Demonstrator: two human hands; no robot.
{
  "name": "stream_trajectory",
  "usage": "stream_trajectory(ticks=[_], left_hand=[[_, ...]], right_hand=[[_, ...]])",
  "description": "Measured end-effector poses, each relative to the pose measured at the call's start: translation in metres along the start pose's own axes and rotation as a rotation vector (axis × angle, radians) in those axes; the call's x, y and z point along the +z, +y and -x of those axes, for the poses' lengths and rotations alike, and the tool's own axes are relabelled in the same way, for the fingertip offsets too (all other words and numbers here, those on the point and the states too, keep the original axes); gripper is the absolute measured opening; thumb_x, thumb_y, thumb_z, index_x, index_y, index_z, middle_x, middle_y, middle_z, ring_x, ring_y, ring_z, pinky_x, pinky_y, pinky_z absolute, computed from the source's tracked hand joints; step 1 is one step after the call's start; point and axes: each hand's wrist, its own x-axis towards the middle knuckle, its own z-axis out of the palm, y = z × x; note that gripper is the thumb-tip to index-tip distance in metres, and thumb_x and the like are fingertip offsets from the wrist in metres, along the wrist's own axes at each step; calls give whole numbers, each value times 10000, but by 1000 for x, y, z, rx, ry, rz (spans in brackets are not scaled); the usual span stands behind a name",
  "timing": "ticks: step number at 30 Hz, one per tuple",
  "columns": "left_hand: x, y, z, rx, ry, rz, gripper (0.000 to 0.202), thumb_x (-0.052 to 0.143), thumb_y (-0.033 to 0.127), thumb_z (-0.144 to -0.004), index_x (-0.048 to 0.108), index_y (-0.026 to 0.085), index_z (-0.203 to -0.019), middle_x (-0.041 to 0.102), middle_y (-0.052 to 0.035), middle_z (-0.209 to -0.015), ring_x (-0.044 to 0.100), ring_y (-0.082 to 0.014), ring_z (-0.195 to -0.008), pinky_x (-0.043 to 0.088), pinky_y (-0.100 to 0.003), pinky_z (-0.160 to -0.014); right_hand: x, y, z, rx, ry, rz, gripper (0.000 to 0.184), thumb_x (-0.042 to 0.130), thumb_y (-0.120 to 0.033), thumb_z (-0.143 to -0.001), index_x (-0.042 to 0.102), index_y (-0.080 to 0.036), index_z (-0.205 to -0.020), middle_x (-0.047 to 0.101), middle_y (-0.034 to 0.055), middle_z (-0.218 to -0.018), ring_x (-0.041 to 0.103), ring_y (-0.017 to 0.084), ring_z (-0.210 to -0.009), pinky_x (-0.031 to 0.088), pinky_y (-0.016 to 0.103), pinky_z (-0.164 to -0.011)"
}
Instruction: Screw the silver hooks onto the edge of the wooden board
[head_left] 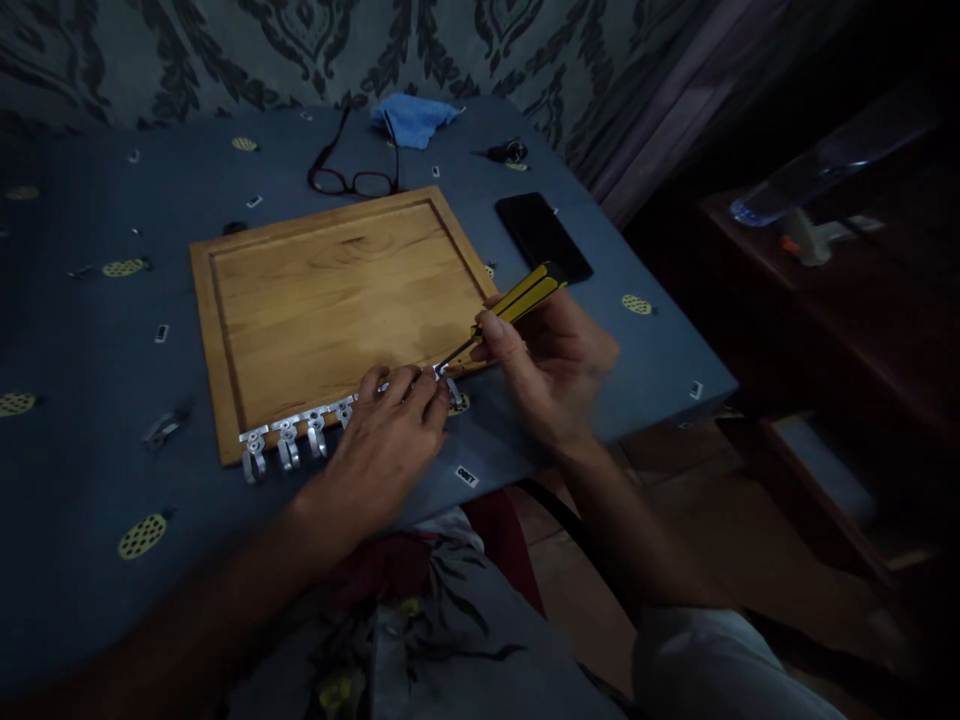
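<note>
A framed wooden board [360,290] lies on the table, a metal hook rail [315,425] with several hooks along its near edge. My left hand [390,440] lies over the right half of the rail, its fingers pressing rail and board edge and hiding some hooks. In my right hand [559,365] is a yellow and black screwdriver [521,300], pinched between thumb and fingers. Its shaft slants down to the left, and the tip meets the rail's right end just beside my left fingertips. Whether a screw sits under the tip I cannot make out.
Behind the board are eyeglasses [352,182], a blue cloth [416,120] and a small dark object [506,151]. A black phone [544,237] lies to the right. A loose metal piece [165,428] is at left on the patterned tablecloth [90,350]. A clear bottle [817,165] stands off right.
</note>
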Motion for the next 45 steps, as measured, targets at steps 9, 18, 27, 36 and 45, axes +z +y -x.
stream_trajectory(ticks=[9, 18, 27, 36, 45], left_hand=[[4, 1, 2, -4, 23, -3, 350, 660, 233, -1008, 691, 49, -1304, 745, -163, -1249, 645, -324, -1166, 481, -482, -1064], [2, 0, 1, -1, 8, -2, 360, 654, 190, -995, 682, 44, -1323, 741, -167, -1248, 641, -315, -1159, 483, -469, -1056], [1, 1, 0, -12, -19, 13, 343, 639, 179, -1005, 689, 63, -1324, 738, -160, -1268, 639, -312, -1196, 475, -465, -1070], [2, 1, 0, -6, 12, 10, 335, 665, 201, -1000, 700, 53, -1298, 748, -161, -1246, 651, -321, -1166, 495, -473, -1036], [1, 1, 0, -12, -17, 12, 362, 656, 207, -1005, 683, 47, -1328, 734, -169, -1268, 632, -322, -1196, 481, -486, -1064]], right_hand=[[-10, -15, -10, -230, -135, 210, 110, 731, -306, -974, 682, -246, -896, 653, -3, -748, 660, 168, -702, 574, 324, -693], [-17, -25, -22, 77, -380, -98, 262, 768, -467, -938, 738, -250, -1080, 728, 5, -882, 697, 159, -740, 610, 302, -679], [-19, -17, -27, 25, -378, -41, 302, 737, -520, -948, 775, -224, -901, 728, 10, -776, 703, 178, -735, 588, 317, -695], [-9, -17, -23, -37, -278, 89, 283, 747, -484, -948, 699, -222, -850, 693, 10, -762, 674, 170, -694, 544, 310, -683], [-3, -18, -17, -44, -180, 164, 186, 759, -386, -943, 696, -229, -866, 700, 1, -760, 665, 158, -662, 562, 311, -676]])
